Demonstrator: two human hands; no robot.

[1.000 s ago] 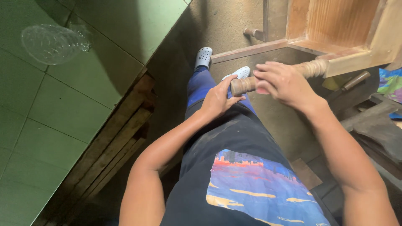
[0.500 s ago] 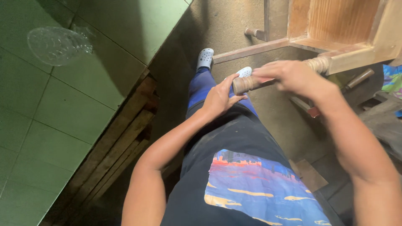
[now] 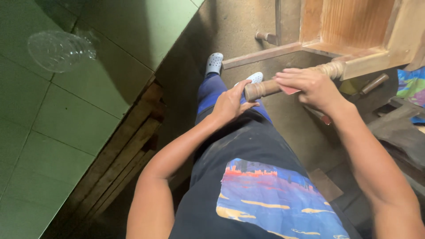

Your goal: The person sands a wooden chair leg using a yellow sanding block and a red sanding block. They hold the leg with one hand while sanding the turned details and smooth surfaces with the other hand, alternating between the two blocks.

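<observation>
A turned wooden leg [image 3: 261, 88] sticks out toward me from a pale wooden furniture frame [image 3: 354, 33] at the upper right. My left hand [image 3: 230, 104] cups the free end of the leg from below. My right hand [image 3: 307, 86] wraps over the leg's middle and presses a small reddish sheet, like sandpaper [image 3: 288, 90], against the wood. Below my hands are my dark shirt with a colourful print, my blue trousers and my white clogs [image 3: 214, 63] on the floor.
A green tiled surface [image 3: 57, 132] fills the left, with a clear plastic bottle [image 3: 59, 49] lying on it. Dark wooden planks [image 3: 128, 155] run along its edge. A wooden-handled tool [image 3: 372, 84] and a dark block [image 3: 398, 128] lie at the right.
My right hand has slid back and forth along the leg with the reddish sheet. My left hand stays at the leg's end.
</observation>
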